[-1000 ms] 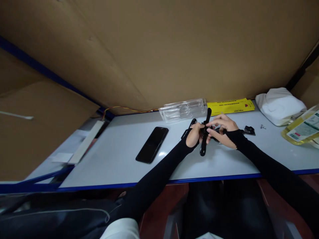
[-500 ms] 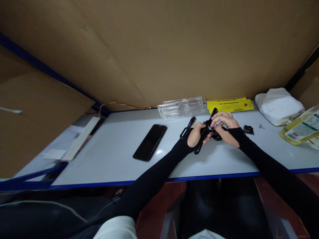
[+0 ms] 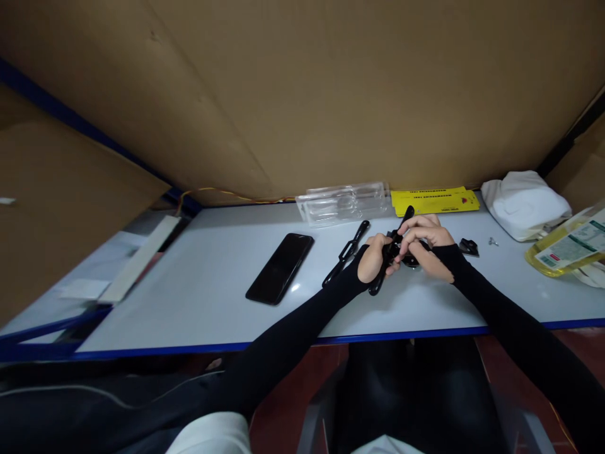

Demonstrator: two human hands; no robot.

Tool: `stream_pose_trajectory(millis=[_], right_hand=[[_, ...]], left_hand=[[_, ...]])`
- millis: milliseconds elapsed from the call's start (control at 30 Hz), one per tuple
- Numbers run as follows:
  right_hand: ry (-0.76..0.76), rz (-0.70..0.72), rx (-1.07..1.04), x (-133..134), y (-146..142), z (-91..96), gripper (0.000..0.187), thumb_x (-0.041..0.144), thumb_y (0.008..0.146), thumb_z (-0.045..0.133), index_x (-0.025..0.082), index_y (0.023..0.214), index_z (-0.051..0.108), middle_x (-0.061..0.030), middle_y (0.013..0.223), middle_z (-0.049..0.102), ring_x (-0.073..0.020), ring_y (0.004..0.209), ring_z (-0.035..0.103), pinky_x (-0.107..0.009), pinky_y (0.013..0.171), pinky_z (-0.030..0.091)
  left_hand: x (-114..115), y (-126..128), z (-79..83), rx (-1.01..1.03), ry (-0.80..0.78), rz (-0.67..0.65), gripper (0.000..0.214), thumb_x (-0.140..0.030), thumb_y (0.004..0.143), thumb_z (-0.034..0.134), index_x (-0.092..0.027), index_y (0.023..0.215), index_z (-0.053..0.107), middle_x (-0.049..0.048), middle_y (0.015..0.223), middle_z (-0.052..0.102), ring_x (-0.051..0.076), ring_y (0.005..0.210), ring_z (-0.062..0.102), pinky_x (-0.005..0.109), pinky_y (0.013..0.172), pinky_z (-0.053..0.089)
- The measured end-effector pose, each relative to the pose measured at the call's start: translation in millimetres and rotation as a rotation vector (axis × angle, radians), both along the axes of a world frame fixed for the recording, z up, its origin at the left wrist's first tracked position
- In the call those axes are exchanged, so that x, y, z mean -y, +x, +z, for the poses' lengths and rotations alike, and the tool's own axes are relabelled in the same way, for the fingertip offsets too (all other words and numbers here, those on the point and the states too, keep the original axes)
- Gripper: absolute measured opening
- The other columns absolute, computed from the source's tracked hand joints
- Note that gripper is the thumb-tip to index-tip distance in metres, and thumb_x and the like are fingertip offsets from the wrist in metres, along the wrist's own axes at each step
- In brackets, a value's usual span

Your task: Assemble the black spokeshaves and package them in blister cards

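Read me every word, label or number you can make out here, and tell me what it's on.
Yellow card: a line of black print, too small to read.
Label on the yellowish bag: print too blurred to read.
No other lettering shows.

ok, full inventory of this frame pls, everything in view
black tool: 1, black, held in both hands
long piece: 1, black, on table, left of the hands
phone: 1, black, flat on table, left of centre
blister pack: 1, clear, table's back edge
card: 1, yellow, right of the pack
small part: 1, black, right of the hands
metal bit: 1, silver, further right
cloth: 1, white, far right back
labelled bag: 1, yellowish, right edge
table: 1, white, blue edge
cardboard: several sheets, brown, behind table
left hand: 1, black sleeve, grips the tool
right hand: 1, black sleeve, fingers on tool's middle
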State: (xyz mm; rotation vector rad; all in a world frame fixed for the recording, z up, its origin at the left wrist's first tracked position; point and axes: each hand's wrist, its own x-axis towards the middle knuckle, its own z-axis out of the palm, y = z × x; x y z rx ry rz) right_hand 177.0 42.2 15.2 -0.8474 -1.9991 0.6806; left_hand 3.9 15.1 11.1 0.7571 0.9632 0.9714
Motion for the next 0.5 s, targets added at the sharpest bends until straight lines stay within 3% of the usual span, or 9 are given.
stream_pose_trajectory(millis=[100,167,267,400,500], right_hand=[[-0.014,-0.024,0.003,-1.6,0.7,-1.2,0.015,0.020,0.086,0.072,0.027,0.097,0.081,-0.0092,0.110,0.069,-0.0270,0.107,0.055,-0.034,0.071,0.053],[0.006,0.003,0.047,-2.5,0.3,-3.1,0.012,0.018,0.085,0.072,0.027,0.088,0.080,-0.0085,0.107,0.070,-0.0262,0.104,0.055,-0.035,0.071,0.053],[0.049,-0.010,0.019,-2.6,-1.4,-5.5,0.026,0.011,0.088,0.062,0.025,0.069,0.074,-0.0069,0.101,0.070,-0.0246,0.103,0.055,-0.036,0.079,0.053],[0.004,-0.052,-0.005,-1.6,-2.2,-5.1,0.014,0.016,0.083,0.073,0.026,0.092,0.079,-0.0086,0.106,0.069,-0.0258,0.104,0.054,-0.032,0.069,0.051],[-0.010,0.005,0.047,-2.3,-0.4,-4.6,0.018,0.013,0.083,0.070,0.027,0.089,0.081,-0.0075,0.105,0.069,-0.0246,0.101,0.054,-0.033,0.073,0.052]], left_hand=[[1.0,0.9,1.0,-0.040,0.030,0.013,0.026,-0.027,0.091,0.036,-0.019,0.075,0.053,0.0014,0.053,0.050,0.011,0.032,0.036,0.024,0.034,0.026],[1.0,0.2,1.8,-0.080,0.035,0.010,0.031,-0.030,0.093,0.035,-0.019,0.070,0.053,0.0005,0.046,0.044,0.012,0.031,0.034,0.025,0.035,0.027],[1.0,-0.6,3.3,-0.084,0.031,0.023,0.032,-0.028,0.093,0.033,-0.020,0.068,0.052,0.0013,0.045,0.044,0.012,0.032,0.033,0.024,0.035,0.025],[2.1,0.7,5.0,-0.074,0.051,0.054,0.028,-0.028,0.092,0.034,-0.020,0.073,0.053,0.0005,0.046,0.045,0.013,0.033,0.035,0.025,0.035,0.027],[2.8,1.5,5.2,-0.092,0.038,0.065,0.026,-0.028,0.090,0.035,-0.019,0.074,0.053,0.0013,0.047,0.047,0.013,0.032,0.035,0.025,0.035,0.025]])
